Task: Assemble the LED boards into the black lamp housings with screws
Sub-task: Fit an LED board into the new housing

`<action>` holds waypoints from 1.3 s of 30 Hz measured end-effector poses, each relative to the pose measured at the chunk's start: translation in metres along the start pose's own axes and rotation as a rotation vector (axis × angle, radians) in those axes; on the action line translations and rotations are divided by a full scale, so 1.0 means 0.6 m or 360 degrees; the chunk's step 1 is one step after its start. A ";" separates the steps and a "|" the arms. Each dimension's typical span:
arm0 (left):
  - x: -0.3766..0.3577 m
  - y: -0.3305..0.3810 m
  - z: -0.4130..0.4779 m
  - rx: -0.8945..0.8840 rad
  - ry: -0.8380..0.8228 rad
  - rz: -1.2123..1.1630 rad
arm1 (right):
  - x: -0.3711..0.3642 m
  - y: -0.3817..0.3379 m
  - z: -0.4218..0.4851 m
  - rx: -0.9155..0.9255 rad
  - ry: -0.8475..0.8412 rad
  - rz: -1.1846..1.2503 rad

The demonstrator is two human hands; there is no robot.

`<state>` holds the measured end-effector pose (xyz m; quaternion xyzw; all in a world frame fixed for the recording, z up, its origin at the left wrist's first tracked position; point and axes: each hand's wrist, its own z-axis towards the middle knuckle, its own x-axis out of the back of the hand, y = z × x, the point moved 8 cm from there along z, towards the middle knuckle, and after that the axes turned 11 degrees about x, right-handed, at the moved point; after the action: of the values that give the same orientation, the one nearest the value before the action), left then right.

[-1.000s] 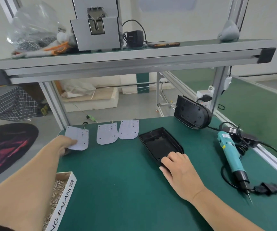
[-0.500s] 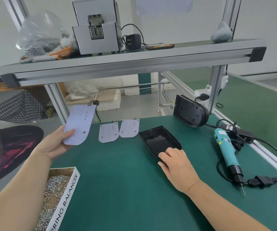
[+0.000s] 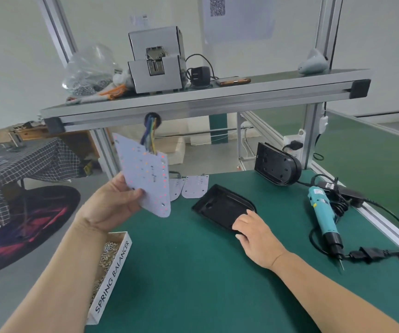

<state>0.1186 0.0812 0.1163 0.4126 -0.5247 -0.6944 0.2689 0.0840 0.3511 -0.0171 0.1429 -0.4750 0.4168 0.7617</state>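
My left hand [image 3: 113, 203] holds a white LED board [image 3: 145, 175] upright above the table's left edge, thumb on its face; coloured wires hang from its top. Two more LED boards [image 3: 190, 188] lie flat on the green table behind it, partly hidden by the held board. An open black lamp housing [image 3: 220, 206] lies in the middle of the table, and my right hand [image 3: 256, 233] grips its near end, fingers curled over the rim. A second black housing [image 3: 276, 165] leans against the frame post at the back right.
A cardboard box of screws [image 3: 108, 258] sits at the table's left front edge. A teal electric screwdriver [image 3: 323, 218] with cables lies on the right. The aluminium shelf [image 3: 205, 97] overhead carries a grey machine, a bag of screws and a charger.
My left hand has lifted the LED board from the table and raised it upright, nearer the middle. My right hand has stayed on the housing's near end.
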 end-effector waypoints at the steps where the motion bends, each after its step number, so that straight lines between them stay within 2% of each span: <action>1: -0.008 0.016 0.002 -0.0045 0.0081 0.0101 | 0.000 -0.001 -0.003 0.0008 -0.0013 0.0050; 6: -0.038 0.069 0.015 -0.0105 0.0288 0.0263 | 0.011 0.008 -0.028 -0.0049 -0.0013 0.0258; 12: -0.109 0.103 0.021 -0.0384 0.0140 0.0071 | 0.039 0.038 -0.044 -0.0255 -0.0214 0.0394; 14: -0.148 0.122 0.021 -0.0449 0.0005 0.0083 | 0.049 0.040 -0.035 -0.0331 -0.0217 0.0366; 16: -0.188 0.142 0.022 -0.0447 -0.0153 -0.0127 | 0.063 0.032 -0.014 -0.0432 -0.0136 0.0354; 20: -0.262 0.161 0.034 -0.0283 -0.0467 -0.0504 | 0.071 -0.014 0.056 -0.0553 0.0104 0.0723; 23: -0.288 0.160 0.043 -0.0223 -0.0562 -0.0768 | 0.048 -0.054 0.103 -0.0509 -0.0060 0.0827; 27: -0.227 0.158 0.043 -0.0370 -0.0216 -0.1162 | 0.040 -0.042 0.095 -0.0595 -0.0052 0.0692; 29: -0.163 0.135 0.028 -0.0489 0.0203 -0.1151 | 0.054 -0.023 0.081 -0.0614 0.0020 0.0644; 31: -0.112 0.082 0.008 -0.0442 0.0674 -0.0992 | 0.077 -0.005 0.075 -0.0616 0.0190 0.0675; 36: -0.054 -0.106 -0.038 -0.0146 0.1224 -0.1122 | 0.148 0.013 0.096 -0.0751 0.0708 0.1371; 39: -0.062 -0.197 -0.066 0.0016 0.1292 -0.1202 | 0.194 -0.002 0.117 -0.0636 0.0955 0.1555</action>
<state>0.1786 0.1275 0.0105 0.8079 -0.1978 -0.5252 0.1798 0.0661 0.3653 0.1166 -0.3613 -0.3191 0.6430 0.5951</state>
